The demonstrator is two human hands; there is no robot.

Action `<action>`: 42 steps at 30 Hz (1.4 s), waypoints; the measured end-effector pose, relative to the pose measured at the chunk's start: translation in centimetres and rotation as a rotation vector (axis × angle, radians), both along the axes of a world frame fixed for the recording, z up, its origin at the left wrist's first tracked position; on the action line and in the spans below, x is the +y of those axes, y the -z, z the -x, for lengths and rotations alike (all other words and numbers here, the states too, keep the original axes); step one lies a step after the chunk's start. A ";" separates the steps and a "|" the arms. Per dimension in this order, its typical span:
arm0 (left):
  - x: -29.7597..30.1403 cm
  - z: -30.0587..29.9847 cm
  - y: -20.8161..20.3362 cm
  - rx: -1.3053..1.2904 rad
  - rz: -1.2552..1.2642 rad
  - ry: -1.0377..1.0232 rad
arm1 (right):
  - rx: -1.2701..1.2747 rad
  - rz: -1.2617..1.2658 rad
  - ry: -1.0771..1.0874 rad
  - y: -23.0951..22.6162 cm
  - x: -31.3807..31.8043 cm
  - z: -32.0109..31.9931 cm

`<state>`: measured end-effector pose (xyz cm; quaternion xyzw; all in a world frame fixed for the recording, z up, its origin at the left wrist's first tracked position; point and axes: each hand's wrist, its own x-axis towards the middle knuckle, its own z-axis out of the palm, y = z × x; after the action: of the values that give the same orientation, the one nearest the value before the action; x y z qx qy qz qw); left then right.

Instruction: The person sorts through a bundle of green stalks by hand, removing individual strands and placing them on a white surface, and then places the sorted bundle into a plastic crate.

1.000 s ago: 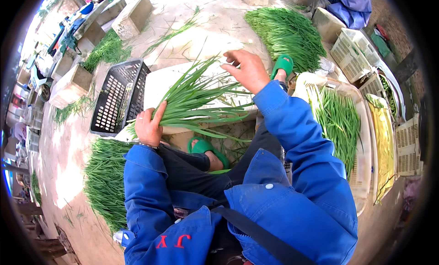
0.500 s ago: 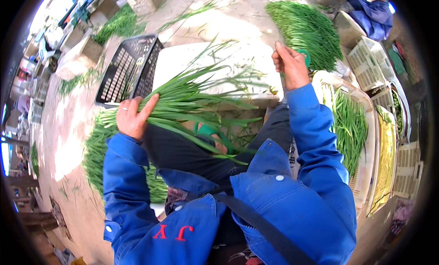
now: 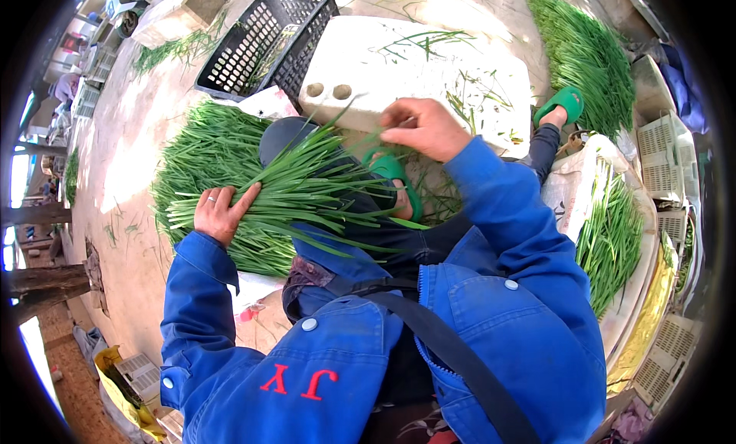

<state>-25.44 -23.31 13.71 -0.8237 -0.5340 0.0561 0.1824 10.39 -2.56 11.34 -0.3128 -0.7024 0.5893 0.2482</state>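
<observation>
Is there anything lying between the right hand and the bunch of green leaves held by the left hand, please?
Nothing visible does. The left hand grips the bunch of green leaves at one end; the right hand hovers at the leaf tips, with only loose blades in between.

A bundle of chives [image 3: 299, 191] lies across the person's lap, its stalks running from left to right. The left hand [image 3: 218, 214] rests on the bundle's left end; the right hand [image 3: 425, 128] is at its right end, over the near edge of a foam box [image 3: 429, 68]. The box stands on the ground ahead of the knees. A slatted plastic crate [image 3: 264, 41] leans against the box's left side. A heap of chives [image 3: 192, 175] lies on the ground to the left, beneath the bundle. Another heap [image 3: 583, 53] lies far right, beyond the box, and a third [image 3: 613, 241] sits at the right in a tray.
</observation>
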 end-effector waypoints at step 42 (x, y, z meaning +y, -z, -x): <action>1.7 -2.0 -1.7 0.005 -0.090 0.091 | 0.569 1.136 0.534 6.4 -4.0 5.3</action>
<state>-23.41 -21.62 15.45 -0.8380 -0.4973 0.0257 0.2232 5.10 -6.58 4.90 -0.3898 -0.0912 0.8440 0.3570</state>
